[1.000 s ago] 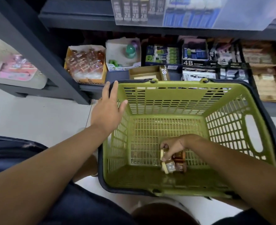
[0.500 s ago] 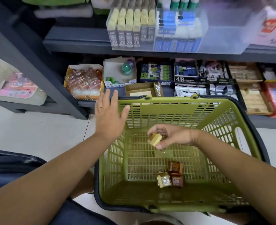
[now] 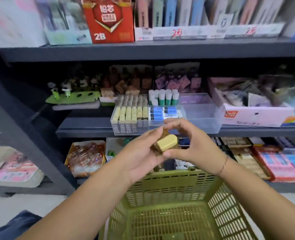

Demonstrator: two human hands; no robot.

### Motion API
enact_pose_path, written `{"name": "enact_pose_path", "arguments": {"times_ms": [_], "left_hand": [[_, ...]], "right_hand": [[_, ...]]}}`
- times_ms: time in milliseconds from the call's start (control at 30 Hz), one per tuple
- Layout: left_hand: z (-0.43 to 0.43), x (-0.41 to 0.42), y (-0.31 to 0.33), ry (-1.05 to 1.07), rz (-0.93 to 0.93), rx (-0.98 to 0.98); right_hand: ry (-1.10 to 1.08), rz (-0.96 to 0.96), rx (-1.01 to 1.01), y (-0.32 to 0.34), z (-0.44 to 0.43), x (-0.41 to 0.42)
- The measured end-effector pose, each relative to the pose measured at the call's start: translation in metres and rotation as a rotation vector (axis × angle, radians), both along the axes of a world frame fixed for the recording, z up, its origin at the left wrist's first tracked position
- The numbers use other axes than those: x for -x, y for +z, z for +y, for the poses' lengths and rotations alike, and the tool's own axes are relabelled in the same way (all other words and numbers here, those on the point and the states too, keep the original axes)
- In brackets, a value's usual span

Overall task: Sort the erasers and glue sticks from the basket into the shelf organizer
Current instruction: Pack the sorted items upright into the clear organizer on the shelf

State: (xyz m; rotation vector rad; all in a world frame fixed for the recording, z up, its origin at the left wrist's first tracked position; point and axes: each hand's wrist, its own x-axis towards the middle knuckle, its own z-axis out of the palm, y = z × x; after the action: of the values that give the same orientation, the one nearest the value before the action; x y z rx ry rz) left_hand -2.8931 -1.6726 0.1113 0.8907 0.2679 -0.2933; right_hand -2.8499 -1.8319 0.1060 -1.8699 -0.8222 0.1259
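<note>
your left hand and right hand both pinch one eraser between thumbs and fingertips: cream block, bevelled end, brown sleeve. sleeve mostly hidden by your left fingers, print unreadable. clear organizer beyond your fingertips, green basket below them, near side cut off.
</note>
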Motion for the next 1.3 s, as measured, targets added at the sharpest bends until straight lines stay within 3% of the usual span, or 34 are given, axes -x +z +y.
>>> {"name": "enact_pose_path", "arguments": {"times_ms": [133,333,467,567,800,1033,1300], "left_hand": [[-0.016,-0.018,0.013,0.098,0.047,0.045],[-0.027,-0.034,0.011,0.190,0.135,0.108],[-0.011,-0.040,0.014,0.264,0.125,0.096],[-0.003,-0.045,0.014,0.296,0.101,0.081],[0.002,-0.048,0.017,0.286,0.067,0.086],[-0.003,-0.050,0.013,0.261,0.079,0.060],[-0.005,-0.048,0.012,0.246,0.078,0.093]], "right_hand": [[-0.171,-0.211,0.054,0.012,-0.008,-0.003],[-0.138,0.038,-0.044,0.015,-0.020,-0.020],[-0.375,0.045,-0.189,0.029,-0.041,-0.081],[-0.554,-0.086,0.008,0.035,-0.051,-0.138],[-0.566,-0.231,0.743,0.019,-0.025,-0.209],[-0.499,-0.226,0.754,0.011,-0.011,-0.213],[-0.365,-0.040,0.697,0.015,-0.018,-0.210]]}}
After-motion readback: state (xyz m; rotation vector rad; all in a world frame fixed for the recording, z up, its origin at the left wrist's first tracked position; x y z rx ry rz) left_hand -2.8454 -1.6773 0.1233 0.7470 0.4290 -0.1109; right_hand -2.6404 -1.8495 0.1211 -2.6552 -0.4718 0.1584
